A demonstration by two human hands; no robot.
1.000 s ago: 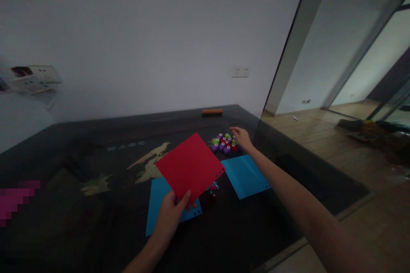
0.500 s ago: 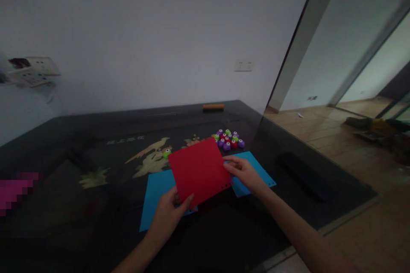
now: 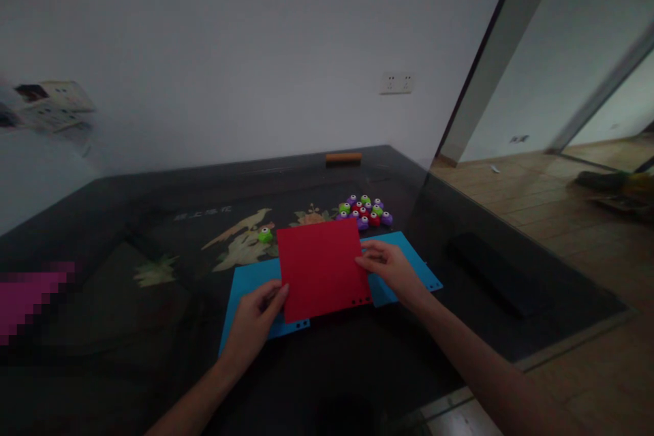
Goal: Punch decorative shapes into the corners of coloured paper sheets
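Between my hands is a red sheet of paper with a few dark dots at its lower right corner. My left hand pinches its left edge, thumb on top, and my right hand pinches its right edge. Partly covered by the red sheet, a blue sheet lies on the left with dots at its lower corner. Another blue sheet lies on the right, under my right hand. Beyond the papers sits a cluster of purple, green and red one-eyed toys. One green one-eyed toy stands apart, left of the cluster.
Everything rests on a dark glossy table with a bird-and-flower picture. At its far edge lies a brown cylinder. A long black object is on the right. A pink patch, pixelated, shows at far left. Behind stands a white wall with a socket.
The red sheet has turned to sit straighter, its left edge now more upright. My left hand has moved up along that edge. The camera view has shifted slightly.
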